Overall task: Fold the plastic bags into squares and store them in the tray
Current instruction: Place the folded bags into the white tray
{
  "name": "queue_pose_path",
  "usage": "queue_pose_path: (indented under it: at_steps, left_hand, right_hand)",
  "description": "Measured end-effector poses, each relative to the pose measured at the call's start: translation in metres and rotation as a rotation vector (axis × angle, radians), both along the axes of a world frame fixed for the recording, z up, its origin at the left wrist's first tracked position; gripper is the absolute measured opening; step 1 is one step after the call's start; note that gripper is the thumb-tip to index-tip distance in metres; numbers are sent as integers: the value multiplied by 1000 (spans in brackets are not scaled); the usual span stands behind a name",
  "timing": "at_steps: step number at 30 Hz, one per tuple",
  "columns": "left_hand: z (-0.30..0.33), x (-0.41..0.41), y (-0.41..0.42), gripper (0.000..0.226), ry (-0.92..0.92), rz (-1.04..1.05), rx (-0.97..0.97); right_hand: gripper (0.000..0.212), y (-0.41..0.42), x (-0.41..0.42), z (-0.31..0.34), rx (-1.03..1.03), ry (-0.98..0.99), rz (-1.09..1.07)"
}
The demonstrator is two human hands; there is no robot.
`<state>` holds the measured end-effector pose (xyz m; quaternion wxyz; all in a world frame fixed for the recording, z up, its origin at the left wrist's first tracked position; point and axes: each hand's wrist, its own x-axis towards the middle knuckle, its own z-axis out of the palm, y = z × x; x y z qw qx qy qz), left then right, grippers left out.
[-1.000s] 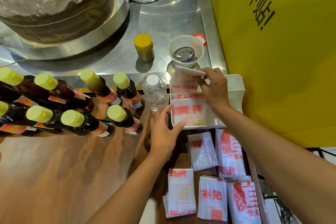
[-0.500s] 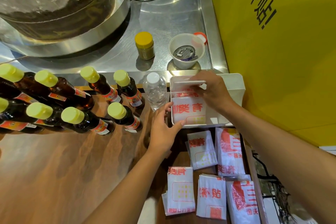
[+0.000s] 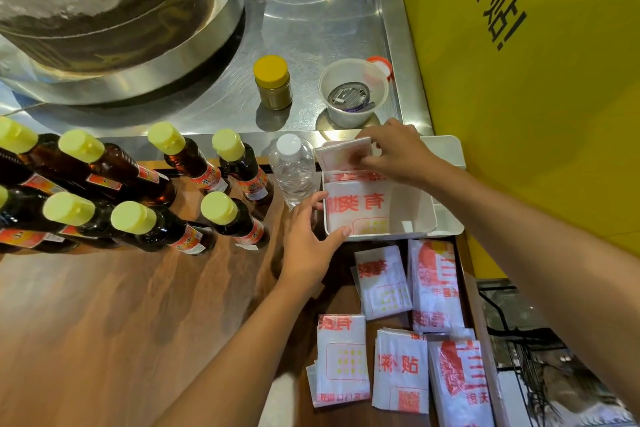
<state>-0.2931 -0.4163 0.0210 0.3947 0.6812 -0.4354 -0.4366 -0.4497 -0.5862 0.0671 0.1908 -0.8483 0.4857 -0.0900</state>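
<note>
1. While the right hand [image 3: 398, 152] pinches a folded plastic bag [image 3: 343, 154] at the white tray [image 3: 446, 154]'s far-left corner, it could spring open.
2. Left hand [image 3: 308, 246], fingers relaxed, steadies the tray's near-left corner; a slip shoves it into the water bottle [image 3: 294, 170].

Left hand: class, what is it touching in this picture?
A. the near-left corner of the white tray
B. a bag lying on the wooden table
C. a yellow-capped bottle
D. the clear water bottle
A: the left hand rests its fingers against the white tray at its near-left corner.
</note>
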Motion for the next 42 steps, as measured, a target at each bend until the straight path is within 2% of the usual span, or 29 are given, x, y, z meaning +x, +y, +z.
queue_pose_path:
  at_steps: [2,4,11,15,17,23,28,32,37,39,42]
  left_hand:
    - [-1,0,0,62,18,11,-3]
    - [-2,0,1,62,14,12,-4]
    - [-1,1,2,63,-30,10,4]
    - [2,1,1,64,-49,13,21]
    - [2,1,1,65,-52,12,16]
    - [2,3,1,62,-86,-31,33]
    - [3,3,2,64,-192,-36,38]
    - [3,5,2,64,-145,-57,50]
    - [17,2,7,62,-47,-110,18]
    - [21,4,13,62,-60,-143,-13]
    - [13,11,35,52,-143,-134,-17]
  right_hand:
    - [20,-1,-1,4,38,-140,-41]
    - [17,-1,-1,7,-6,-167,-52]
    - [17,12,-3,-12,-56,57,-116]
    - [28,8,-1,-3,34,-39,-141]
    - [26,4,1,1,28,-82,-135]
    - [27,0,9,-4,-36,77,-127]
    - [24,8,12,-12,-117,152,-84]
    - [23,10,13,-4,-45,184,-117]
    - [29,50,-4,-3,41,-60,-324]
    - [32,78,-14,0,76,-146,-371]
    - [27,131,-33,9,116,-391,-431]
